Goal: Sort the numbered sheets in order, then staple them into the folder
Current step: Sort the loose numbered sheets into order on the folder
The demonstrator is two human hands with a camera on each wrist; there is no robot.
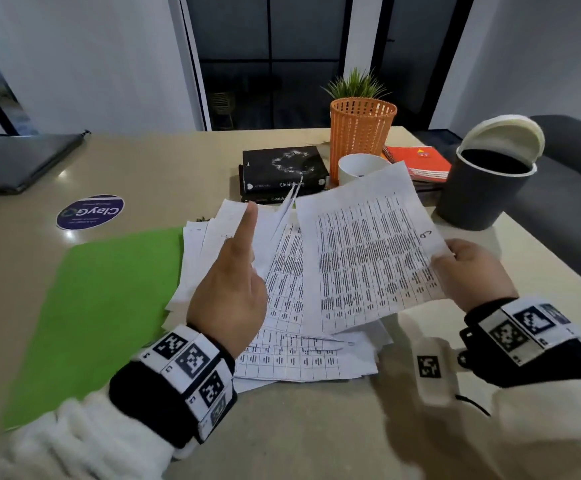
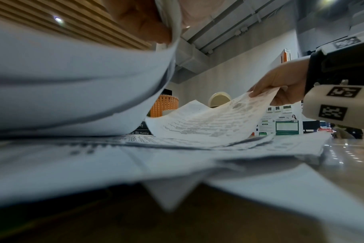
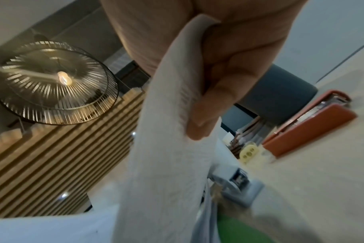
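My right hand (image 1: pixel 450 259) pinches the right edge of one printed sheet (image 1: pixel 368 258) and holds it tilted above the table; a handwritten mark sits near that edge. In the right wrist view the fingers (image 3: pixel 229 78) curl over this sheet (image 3: pixel 166 156). My left hand (image 1: pixel 244 251) holds several sheets (image 2: pixel 73 82) lifted on edge, index finger straight up. The loose pile of sheets (image 1: pixel 299 358) lies spread beneath both hands. The green folder (image 1: pixel 109 299) lies flat to the left of the pile. An orange-red stapler (image 3: pixel 310 125) rests on the table beside the bin.
Behind the pile stand stacked black books (image 1: pixel 282 168), a white mug (image 1: pixel 361 168), an orange basket with a plant (image 1: pixel 361 133) and a red notebook (image 1: pixel 417 161). A dark bin with a white lid (image 1: pixel 486 181) stands at the right edge. A laptop (image 1: pixel 18 161) lies far left.
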